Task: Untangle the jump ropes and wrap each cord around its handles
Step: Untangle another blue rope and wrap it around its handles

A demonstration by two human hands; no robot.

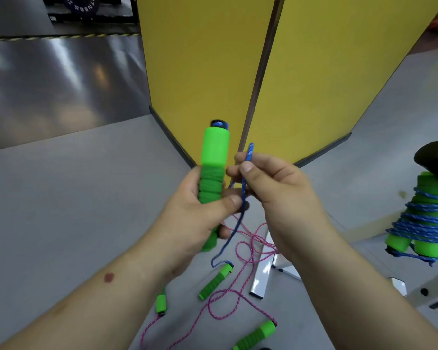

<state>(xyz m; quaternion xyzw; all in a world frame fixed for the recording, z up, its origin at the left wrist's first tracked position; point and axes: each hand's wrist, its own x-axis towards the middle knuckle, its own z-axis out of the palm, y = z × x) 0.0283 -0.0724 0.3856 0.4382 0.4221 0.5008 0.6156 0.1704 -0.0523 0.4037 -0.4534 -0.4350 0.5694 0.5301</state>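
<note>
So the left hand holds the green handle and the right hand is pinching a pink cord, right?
Not quite. In the head view the left hand holds the green handle, but the cord the right hand pinches is the blue cord. The pink cord lies on the floor.

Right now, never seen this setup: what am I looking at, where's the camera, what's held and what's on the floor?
There is no machine here: the one picture comes from a wide-angle camera worn on a person's head, looking down at their two bare hands. The left hand grips a green handle upright. The right hand pinches the blue cord, which hangs down to a second green handle lying on the grey floor. Also on the floor is a loose pink cord with its own green handles. At far right sits an already wrapped rope, blue cord wound round its handles. Yellow panels stand behind.
</note>
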